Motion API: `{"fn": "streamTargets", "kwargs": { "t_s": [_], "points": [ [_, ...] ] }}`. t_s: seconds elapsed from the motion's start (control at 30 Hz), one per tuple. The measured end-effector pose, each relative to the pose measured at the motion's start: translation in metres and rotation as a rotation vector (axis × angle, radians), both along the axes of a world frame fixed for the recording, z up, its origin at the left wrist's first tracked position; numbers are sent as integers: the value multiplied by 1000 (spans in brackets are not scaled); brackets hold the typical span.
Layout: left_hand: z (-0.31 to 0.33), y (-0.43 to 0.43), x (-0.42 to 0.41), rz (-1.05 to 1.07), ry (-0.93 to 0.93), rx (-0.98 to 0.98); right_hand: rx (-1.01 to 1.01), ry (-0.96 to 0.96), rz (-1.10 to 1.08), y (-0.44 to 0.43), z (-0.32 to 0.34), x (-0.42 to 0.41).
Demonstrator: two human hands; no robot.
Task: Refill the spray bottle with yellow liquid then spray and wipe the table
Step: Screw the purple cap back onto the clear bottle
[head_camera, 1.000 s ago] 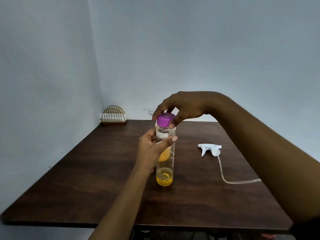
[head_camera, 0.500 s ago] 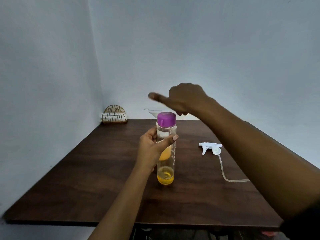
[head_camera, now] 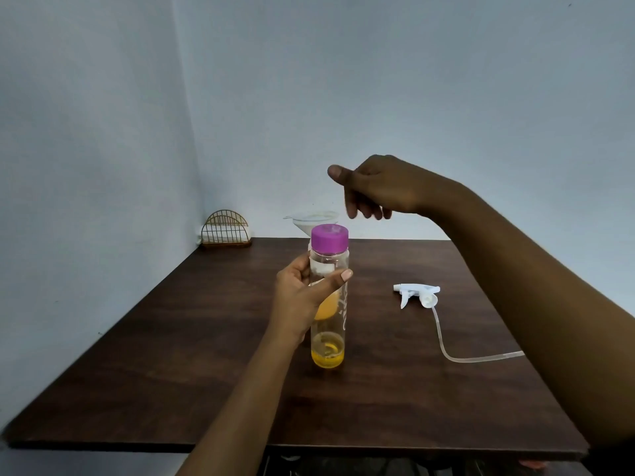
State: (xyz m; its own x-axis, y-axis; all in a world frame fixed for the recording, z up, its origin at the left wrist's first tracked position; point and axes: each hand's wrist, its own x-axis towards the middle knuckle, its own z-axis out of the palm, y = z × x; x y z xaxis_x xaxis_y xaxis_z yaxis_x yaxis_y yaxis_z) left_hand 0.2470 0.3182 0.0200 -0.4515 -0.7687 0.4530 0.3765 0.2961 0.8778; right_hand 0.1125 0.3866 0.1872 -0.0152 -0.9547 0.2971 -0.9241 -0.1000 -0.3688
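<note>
A clear bottle [head_camera: 329, 341] with a purple cap [head_camera: 329, 238] stands upright on the dark wooden table [head_camera: 192, 355]. A little yellow liquid lies at its bottom. My left hand [head_camera: 302, 297] grips its middle. My right hand [head_camera: 374, 187] hovers above and to the right of the cap, holding nothing, fingers loosely curled downward. A white spray head [head_camera: 417, 293] with a long clear tube [head_camera: 457, 352] lies on the table to the right. Behind the bottle a white funnel [head_camera: 309, 218] shows; what it sits in is hidden.
A gold wire holder [head_camera: 226, 231] stands at the table's far left corner against the wall. Pale walls close in on the left and behind. The table's front edge runs near the bottom of the view.
My right hand let go of the purple cap and rose up and to the right. The left hand kept hold of the bottle, which stayed in place.
</note>
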Motion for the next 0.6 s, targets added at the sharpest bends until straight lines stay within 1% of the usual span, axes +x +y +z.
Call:
{"fn": "streamTargets", "kwargs": {
  "t_s": [0.03, 0.07, 0.13, 0.17, 0.2, 0.27, 0.4, 0.53, 0.6],
  "points": [
    [0, 0, 0, 2, -8, -2, 32, -32, 74, 0, -1, -3],
    [0, 0, -1, 3, -14, -1, 130, -12, 156, 1, -3, -5],
    [0, 0, -2, 4, -10, 8, 342, 87, 266, 0, -11, -5],
    [0, 0, -2, 4, -1, 14, 380, 106, 303, -3, -15, -5],
    [0, 0, -2, 4, 9, 17, 361, 96, 312, -5, -19, -3],
    [0, -1, -1, 7, 20, 24, 261, 87, 310, -9, -22, 1],
    [-1, 0, -2, 23, 26, 43, 163, 163, 298, -14, -25, 3],
    [-1, 5, -3, 37, 42, 34, 89, 177, 243, -11, -26, 1],
    [-2, 5, -3, 25, 41, 19, 30, 234, 245, -10, -34, 3]
  ]
}}
